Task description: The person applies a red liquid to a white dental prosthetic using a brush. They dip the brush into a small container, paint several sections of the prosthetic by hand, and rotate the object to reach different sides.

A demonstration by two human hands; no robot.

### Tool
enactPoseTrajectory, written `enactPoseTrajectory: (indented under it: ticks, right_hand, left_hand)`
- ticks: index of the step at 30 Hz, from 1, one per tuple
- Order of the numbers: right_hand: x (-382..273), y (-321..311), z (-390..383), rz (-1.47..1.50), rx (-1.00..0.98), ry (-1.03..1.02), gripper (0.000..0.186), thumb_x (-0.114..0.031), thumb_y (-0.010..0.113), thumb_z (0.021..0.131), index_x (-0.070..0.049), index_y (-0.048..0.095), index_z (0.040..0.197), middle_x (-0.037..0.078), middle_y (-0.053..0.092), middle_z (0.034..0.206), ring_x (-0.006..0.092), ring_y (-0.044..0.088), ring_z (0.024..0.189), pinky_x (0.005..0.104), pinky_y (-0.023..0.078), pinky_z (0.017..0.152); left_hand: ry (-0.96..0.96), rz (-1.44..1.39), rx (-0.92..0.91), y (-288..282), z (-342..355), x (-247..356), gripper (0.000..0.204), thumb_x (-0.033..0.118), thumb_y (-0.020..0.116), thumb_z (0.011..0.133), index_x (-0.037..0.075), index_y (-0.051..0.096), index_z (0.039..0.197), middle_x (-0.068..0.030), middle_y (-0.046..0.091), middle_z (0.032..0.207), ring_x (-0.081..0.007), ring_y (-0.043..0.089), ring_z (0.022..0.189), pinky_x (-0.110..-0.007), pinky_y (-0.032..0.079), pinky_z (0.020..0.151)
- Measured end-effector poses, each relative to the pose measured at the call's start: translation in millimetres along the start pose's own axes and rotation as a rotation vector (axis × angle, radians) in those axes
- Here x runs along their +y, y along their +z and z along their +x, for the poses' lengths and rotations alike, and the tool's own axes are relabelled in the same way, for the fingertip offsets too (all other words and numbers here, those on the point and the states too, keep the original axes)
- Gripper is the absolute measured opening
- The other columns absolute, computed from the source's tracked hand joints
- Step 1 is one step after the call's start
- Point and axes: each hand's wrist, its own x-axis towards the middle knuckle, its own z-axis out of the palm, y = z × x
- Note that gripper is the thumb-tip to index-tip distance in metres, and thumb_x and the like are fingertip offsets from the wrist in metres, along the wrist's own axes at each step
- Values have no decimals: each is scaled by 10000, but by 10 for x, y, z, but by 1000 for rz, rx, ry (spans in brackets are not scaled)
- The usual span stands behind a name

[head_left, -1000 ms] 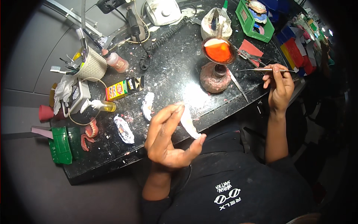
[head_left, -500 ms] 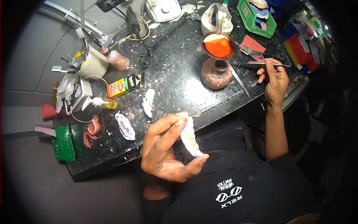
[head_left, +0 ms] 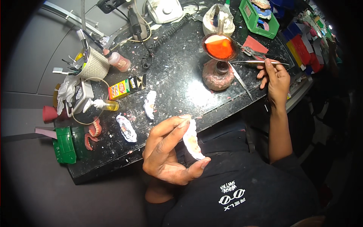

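Observation:
My left hand [head_left: 166, 151] pinches a curved white putty piece [head_left: 193, 142] by its two ends, thumb below and fingers above. The piece is held in front of my black shirt, its tan-tinted inner side showing. In my right hand [head_left: 276, 81] is a slim metal dental spatula [head_left: 264, 62], held roughly level between thumb and fingers. Its far tip points left, close to the top of a squat, wax-crusted burner [head_left: 218, 77]. Over the burner sits a round metal pan of orange-red melted wax [head_left: 219, 47]. Whether the tip touches anything, I cannot tell.
Tweezers [head_left: 242, 84] lie beside the burner, a pink wax sheet [head_left: 255, 44] behind. Two white putty pieces [head_left: 150, 105] and pink denture parts [head_left: 95, 128] lie left. A small carton [head_left: 123, 87], bottles and a tool basket [head_left: 96, 66] stand farther back; a green bin [head_left: 264, 28] far right.
My right hand has shifted slightly left with the spatula, bringing its tip closer to the burner top. My left hand still holds the putty piece almost unmoved.

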Motion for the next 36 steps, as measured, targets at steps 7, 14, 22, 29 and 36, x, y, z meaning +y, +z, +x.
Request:
enactPoseTrajectory:
  ticks: [7,14,22,29,36]
  right_hand:
    - [-323,-201,188,-367,-297,377,402,-360,621,1000,26,635,888,69,653,709,82,594,477,201,402,338]
    - [-646,-50,-350,-572,-549,38,210,-44,822,781,27,665,902,38,645,725,75,586,676,248,492,648]
    - [-514,-231,-64,-786,-171,-249,164,-23,764,785,26,673,912,108,651,765,187,628,681,323,503,674]
    - [-220,-363,91,-934,-95,-234,94,21,670,850,20,665,944,169,647,852,330,653,772,398,497,721]
    - [-89,-570,57,-1118,-51,-386,77,-28,557,981,3,608,1029,116,645,911,277,644,846,372,491,796]
  left_hand:
    - [-35,-1,21,8,-20,-34,616,191,849,712,-129,625,1189,-274,600,1156,-337,637,1066,-406,544,929]
    - [-106,-33,36,32,-56,-48,619,221,848,721,-124,631,1188,-282,610,1159,-335,630,1069,-406,528,929]
    - [-31,-9,-28,38,23,-49,617,225,838,746,-118,617,1209,-291,616,1187,-353,632,1104,-431,518,958]
    - [-22,-70,-95,17,5,-88,607,178,820,760,-133,595,1231,-300,613,1204,-364,623,1132,-415,487,1000]
    - [-132,-270,-21,61,-88,-75,708,130,833,786,-139,484,1340,-296,581,1263,-332,597,1183,-400,477,1016]
